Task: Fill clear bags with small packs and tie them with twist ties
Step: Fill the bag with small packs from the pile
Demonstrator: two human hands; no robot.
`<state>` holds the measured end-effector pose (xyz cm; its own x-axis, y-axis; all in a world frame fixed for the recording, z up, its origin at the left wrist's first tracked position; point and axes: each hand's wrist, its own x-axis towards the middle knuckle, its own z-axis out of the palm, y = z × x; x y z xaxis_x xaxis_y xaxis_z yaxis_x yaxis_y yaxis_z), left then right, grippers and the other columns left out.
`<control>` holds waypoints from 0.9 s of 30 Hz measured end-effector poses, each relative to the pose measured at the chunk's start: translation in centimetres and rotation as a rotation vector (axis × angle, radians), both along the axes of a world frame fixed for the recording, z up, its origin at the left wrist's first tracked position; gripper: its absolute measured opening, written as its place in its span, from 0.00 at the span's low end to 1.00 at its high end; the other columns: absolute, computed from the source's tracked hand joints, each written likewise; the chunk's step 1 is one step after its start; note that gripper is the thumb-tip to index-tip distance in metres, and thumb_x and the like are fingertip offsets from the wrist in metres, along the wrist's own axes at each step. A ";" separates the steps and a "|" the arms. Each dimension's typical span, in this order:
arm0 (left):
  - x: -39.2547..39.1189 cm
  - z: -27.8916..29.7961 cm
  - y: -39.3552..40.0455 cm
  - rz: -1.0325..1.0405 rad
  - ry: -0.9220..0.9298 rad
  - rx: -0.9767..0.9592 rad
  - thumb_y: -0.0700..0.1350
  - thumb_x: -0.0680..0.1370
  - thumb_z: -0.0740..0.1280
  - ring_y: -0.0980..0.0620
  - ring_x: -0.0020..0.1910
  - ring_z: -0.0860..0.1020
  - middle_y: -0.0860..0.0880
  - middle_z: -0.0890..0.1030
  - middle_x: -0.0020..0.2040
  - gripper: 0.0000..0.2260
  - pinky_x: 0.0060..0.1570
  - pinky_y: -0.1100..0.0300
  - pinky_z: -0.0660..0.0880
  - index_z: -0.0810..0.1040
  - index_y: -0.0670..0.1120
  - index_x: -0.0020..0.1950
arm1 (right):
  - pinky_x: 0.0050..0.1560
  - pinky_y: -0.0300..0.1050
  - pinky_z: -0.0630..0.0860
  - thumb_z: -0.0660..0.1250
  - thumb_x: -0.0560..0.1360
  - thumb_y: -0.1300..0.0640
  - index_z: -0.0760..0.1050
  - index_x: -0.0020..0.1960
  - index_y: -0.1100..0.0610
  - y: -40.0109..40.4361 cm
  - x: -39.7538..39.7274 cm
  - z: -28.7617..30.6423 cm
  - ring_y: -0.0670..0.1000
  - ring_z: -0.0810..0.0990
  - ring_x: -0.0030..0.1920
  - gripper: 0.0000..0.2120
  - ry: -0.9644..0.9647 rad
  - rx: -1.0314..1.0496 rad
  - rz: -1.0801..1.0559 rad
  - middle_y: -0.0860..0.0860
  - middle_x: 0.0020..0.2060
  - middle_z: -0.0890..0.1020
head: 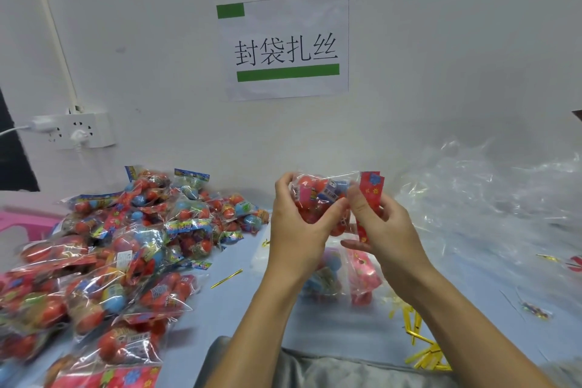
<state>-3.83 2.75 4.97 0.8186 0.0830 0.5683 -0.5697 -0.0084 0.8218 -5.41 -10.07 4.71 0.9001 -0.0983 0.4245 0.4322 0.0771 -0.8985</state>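
Above the table's middle I hold a clear bag (318,192) filled with red and blue small packs. My left hand (297,230) grips its body from the left, thumb and fingers curled round it. The bag's neck, by its red flowered header (373,189), is pinched by my right hand (382,227). Two more small packs (346,274) lie on the table just under my hands. Gold twist ties (425,353) are scattered at the lower right, and one twist tie (226,278) lies alone left of my left forearm.
A big heap of filled bags (110,249) covers the left of the blue table (239,315). A mound of empty clear bags (491,205) fills the right. On the wall hang a paper sign (285,46) and a power strip (80,131).
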 end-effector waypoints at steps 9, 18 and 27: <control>-0.3 0.1 -0.2 -0.130 0.119 -0.075 0.58 0.67 0.73 0.51 0.51 0.84 0.46 0.83 0.55 0.32 0.48 0.60 0.81 0.68 0.52 0.67 | 0.29 0.40 0.80 0.65 0.81 0.47 0.80 0.47 0.50 0.4 0.3 -0.1 0.51 0.86 0.41 0.10 -0.077 -0.025 -0.282 0.50 0.39 0.86; -0.4 1.0 0.3 -0.142 0.302 -0.169 0.53 0.76 0.71 0.53 0.34 0.80 0.50 0.83 0.39 0.14 0.25 0.64 0.71 0.77 0.46 0.57 | 0.36 0.53 0.76 0.65 0.82 0.54 0.74 0.42 0.53 0.8 0.1 -0.4 0.47 0.74 0.31 0.10 -0.220 -0.266 -0.483 0.44 0.32 0.79; -0.4 0.7 0.2 0.099 0.115 -0.218 0.57 0.73 0.74 0.55 0.38 0.84 0.52 0.84 0.39 0.16 0.35 0.63 0.79 0.78 0.48 0.52 | 0.28 0.39 0.70 0.63 0.83 0.57 0.73 0.44 0.50 1.5 -0.5 -0.2 0.42 0.71 0.27 0.09 -0.281 -0.270 -0.306 0.44 0.28 0.76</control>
